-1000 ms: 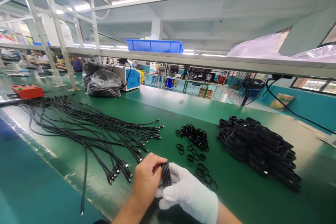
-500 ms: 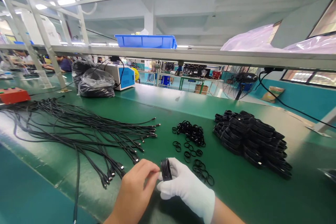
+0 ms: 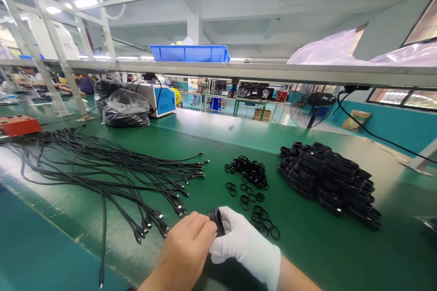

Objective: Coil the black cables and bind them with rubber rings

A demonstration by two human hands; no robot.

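Note:
A small coil of black cable (image 3: 216,220) is held upright in front of me, above the near edge of the green table. My right hand (image 3: 239,243), in a white glove, grips it from the right between thumb and fingers. From the left, my bare left hand (image 3: 191,241) has its fingers closed against the coil's near left side, and they cover part of it. Loose black cables (image 3: 126,168) lie spread out on the left, their metal plugs pointing my way. Small black rings (image 3: 261,220) lie just beyond my right hand, with a denser pile of rings (image 3: 248,170) behind them.
A heap of coiled black cables (image 3: 327,182) stands on the right. Farther back are a plastic-wrapped bundle (image 3: 125,108) and a blue-and-white box (image 3: 164,100). At far left sits a red box (image 3: 19,125). A shelf (image 3: 259,72) crosses overhead, bearing a blue tray (image 3: 189,53).
My left hand has moved right and closed over the coil's left side, its fingers now lapping onto the cable. The right hand keeps its grip, almost unmoved.

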